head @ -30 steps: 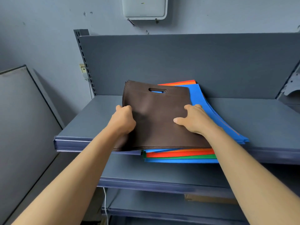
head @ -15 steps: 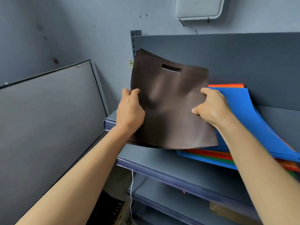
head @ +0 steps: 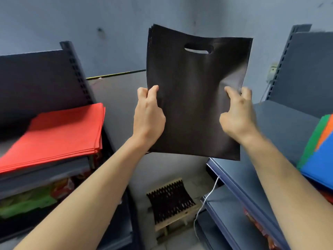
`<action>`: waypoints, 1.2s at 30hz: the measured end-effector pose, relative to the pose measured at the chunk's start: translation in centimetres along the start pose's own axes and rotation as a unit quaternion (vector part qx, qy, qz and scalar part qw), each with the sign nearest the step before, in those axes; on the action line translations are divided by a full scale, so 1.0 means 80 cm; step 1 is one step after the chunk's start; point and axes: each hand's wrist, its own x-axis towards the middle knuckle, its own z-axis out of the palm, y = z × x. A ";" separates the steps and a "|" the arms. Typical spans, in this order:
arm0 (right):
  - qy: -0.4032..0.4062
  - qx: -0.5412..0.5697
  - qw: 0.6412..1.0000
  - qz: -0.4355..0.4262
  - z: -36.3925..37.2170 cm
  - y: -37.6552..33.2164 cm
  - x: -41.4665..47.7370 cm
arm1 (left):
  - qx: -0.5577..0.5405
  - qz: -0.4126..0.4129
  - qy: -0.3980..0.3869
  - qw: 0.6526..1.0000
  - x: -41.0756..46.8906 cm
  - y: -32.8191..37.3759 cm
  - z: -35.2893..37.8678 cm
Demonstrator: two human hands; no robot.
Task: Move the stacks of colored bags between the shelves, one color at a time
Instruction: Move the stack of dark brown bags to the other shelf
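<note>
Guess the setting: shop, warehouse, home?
Probably a shop stockroom: slotted metal shelving on both sides, red bags stacked on the left, blue, green and orange bags on the right, and brown bags gripped by the left hand and right hand.

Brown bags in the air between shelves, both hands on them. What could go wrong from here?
1. The left grip and right grip pinch only the side edges of the brown bags; the stack is several loose layers, so inner ones might slide out.
2. The top half stands unsupported above both grips and could flop over.
3. The red stack sits on the left shelf; landing on it would mix colours.
</note>
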 end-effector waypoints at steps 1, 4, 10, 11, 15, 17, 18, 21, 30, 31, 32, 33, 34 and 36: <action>-0.012 0.009 1.000 -0.017 0.012 -0.015 -0.003 | 0.014 -0.007 0.016 1.000 -0.004 -0.014 -0.016; -0.046 0.038 0.996 -0.068 0.045 -0.065 -0.014 | 0.054 -0.029 0.063 0.996 -0.014 -0.055 -0.066; -0.113 0.085 0.979 -0.146 0.110 -0.171 -0.048 | 0.110 -0.068 0.123 0.984 -0.042 -0.137 -0.169; -0.121 0.090 0.976 -0.157 0.121 -0.192 -0.056 | 0.118 -0.076 0.133 0.981 -0.048 -0.151 -0.188; -0.149 0.108 0.963 -0.197 0.167 -0.280 -0.095 | 0.155 -0.107 0.169 0.968 -0.069 -0.214 -0.268; -0.161 0.113 0.956 -0.218 0.192 -0.326 -0.117 | 0.168 -0.123 0.180 0.962 -0.077 -0.251 -0.310; -0.164 0.112 0.953 -0.230 0.203 -0.350 -0.128 | 0.173 -0.130 0.184 0.959 -0.081 -0.270 -0.331; -0.176 0.106 0.948 -0.244 0.237 -0.414 -0.156 | 0.192 -0.150 0.188 0.952 -0.087 -0.324 -0.387; -0.243 0.057 0.938 -0.239 0.315 -0.505 -0.187 | 0.214 -0.219 0.092 0.948 -0.080 -0.436 -0.455; -0.253 0.045 0.936 -0.239 0.322 -0.509 -0.186 | 0.213 -0.225 0.080 0.947 -0.079 -0.445 -0.456; -0.263 0.033 0.934 -0.241 0.328 -0.512 -0.184 | 0.212 -0.232 0.071 0.947 -0.078 -0.452 -0.456; -0.272 0.023 0.931 -0.242 0.335 -0.515 -0.181 | 0.211 -0.239 0.064 0.946 -0.076 -0.459 -0.455; -0.278 0.017 0.929 -0.244 0.341 -0.518 -0.178 | 0.212 -0.246 0.058 0.944 -0.075 -0.465 -0.454; -0.286 0.014 0.924 -0.253 0.353 -0.523 -0.171 | 0.214 -0.258 0.051 0.941 -0.072 -0.473 -0.453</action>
